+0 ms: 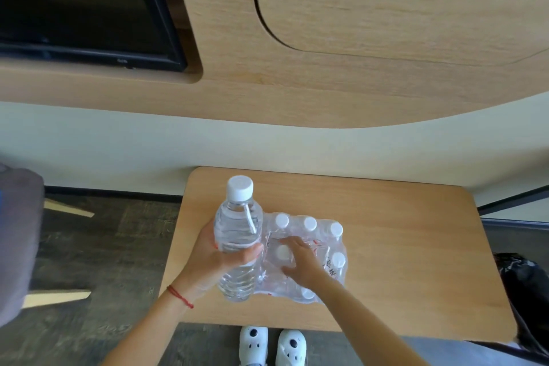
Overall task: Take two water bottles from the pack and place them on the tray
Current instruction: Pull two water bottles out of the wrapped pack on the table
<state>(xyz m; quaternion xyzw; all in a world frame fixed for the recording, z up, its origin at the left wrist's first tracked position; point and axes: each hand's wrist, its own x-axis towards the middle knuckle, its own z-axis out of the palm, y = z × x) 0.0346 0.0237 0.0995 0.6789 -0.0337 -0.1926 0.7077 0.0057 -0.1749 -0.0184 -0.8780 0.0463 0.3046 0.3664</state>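
a head-worn camera looks down on a small wooden table (401, 246) with rounded corners. the person's left hand (218, 255) is wrapped around the middle of a clear water bottle (239, 235) with a white cap, fingers curled closed on it, holding it raised at the left edge of the pack (309, 261). the pack is a shrink-wrapped bundle of small white-capped bottles lying near the table's middle, its plastic film crinkled and open on the left side. the right hand (300, 261) is pressed down on top of the pack, fingers spread and curved around one bottle's cap; whether they actually grip it cannot be told. a thin red string (179, 296) circles the left wrist. white shoes (271, 345) show on the dark floor below the table's near edge. a dark screen (83, 6) sits in a wood wall panel at upper left.
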